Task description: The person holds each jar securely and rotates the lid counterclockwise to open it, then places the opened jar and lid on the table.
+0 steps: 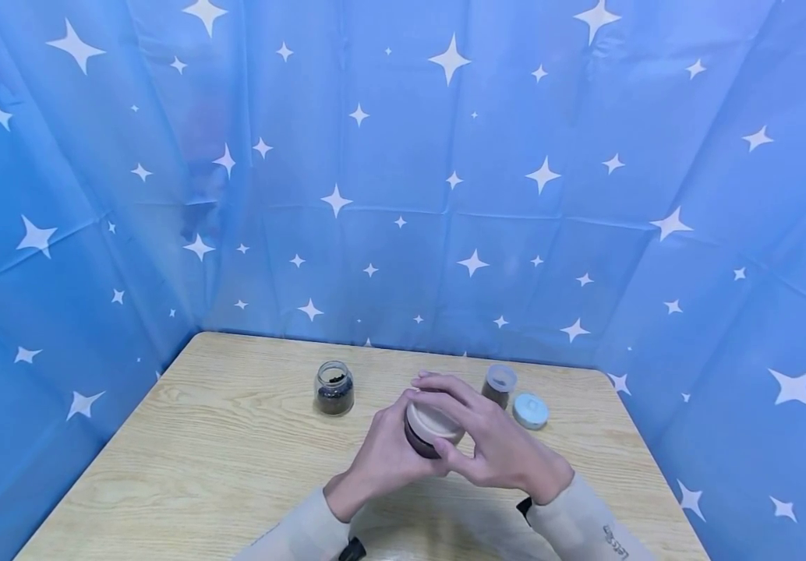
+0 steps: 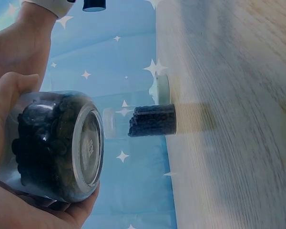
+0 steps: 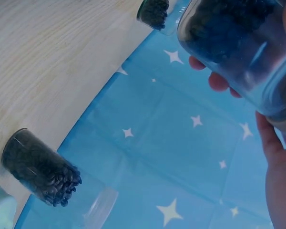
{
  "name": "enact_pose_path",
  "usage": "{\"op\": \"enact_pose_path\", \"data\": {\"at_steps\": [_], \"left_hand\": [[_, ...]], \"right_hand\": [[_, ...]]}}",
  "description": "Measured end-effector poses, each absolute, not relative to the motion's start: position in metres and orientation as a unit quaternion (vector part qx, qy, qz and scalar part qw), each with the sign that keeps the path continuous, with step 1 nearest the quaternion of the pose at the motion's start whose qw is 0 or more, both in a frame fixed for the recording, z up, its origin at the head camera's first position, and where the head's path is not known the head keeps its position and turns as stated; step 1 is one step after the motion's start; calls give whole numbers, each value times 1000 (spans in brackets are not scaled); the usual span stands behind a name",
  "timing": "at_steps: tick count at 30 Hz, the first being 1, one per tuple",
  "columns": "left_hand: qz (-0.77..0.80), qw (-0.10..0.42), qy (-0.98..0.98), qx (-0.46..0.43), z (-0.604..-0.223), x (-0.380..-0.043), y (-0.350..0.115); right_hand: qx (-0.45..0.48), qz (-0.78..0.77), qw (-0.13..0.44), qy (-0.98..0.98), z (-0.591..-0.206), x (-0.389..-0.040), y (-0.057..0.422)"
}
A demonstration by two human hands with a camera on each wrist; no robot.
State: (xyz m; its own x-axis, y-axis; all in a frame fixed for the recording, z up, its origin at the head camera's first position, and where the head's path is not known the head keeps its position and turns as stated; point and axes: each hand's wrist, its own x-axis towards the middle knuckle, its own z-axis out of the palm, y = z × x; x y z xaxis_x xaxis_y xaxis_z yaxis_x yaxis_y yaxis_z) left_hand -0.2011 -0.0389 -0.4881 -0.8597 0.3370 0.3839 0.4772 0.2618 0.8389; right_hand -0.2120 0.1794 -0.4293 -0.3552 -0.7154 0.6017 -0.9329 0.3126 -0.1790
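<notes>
A clear jar (image 2: 52,148) partly filled with dark pieces is held up above the table. My left hand (image 1: 392,444) grips it round its body, thumb and fingers on opposite sides in the left wrist view. Over the top of the jar, my right hand (image 1: 497,440) holds the pale beige lid (image 1: 434,421) by its edge, the fingers on the far side and the thumb on the near side. The lid sits on the jar's mouth. The right wrist view shows the jar tilted, with left fingertips (image 3: 218,82) beneath it.
An open glass jar (image 1: 334,393) with dark contents stands left of the hands. Behind the right hand is a tall clear container (image 1: 497,386) with dark pieces, and a light blue lid (image 1: 531,411) lies beside it. A starry blue curtain (image 1: 403,171) surrounds the wooden table (image 1: 235,436).
</notes>
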Motion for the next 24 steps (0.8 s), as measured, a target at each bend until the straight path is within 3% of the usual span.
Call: {"op": "enact_pose_path", "data": {"at_steps": [12, 24], "left_hand": [[-553, 69, -791, -253, -488, -200, -40], [-528, 103, -807, -244, -490, -203, -38]], "right_hand": [[494, 248, 232, -801, -434, -206, 176], [386, 273, 317, -822, -447, -193, 161]]}}
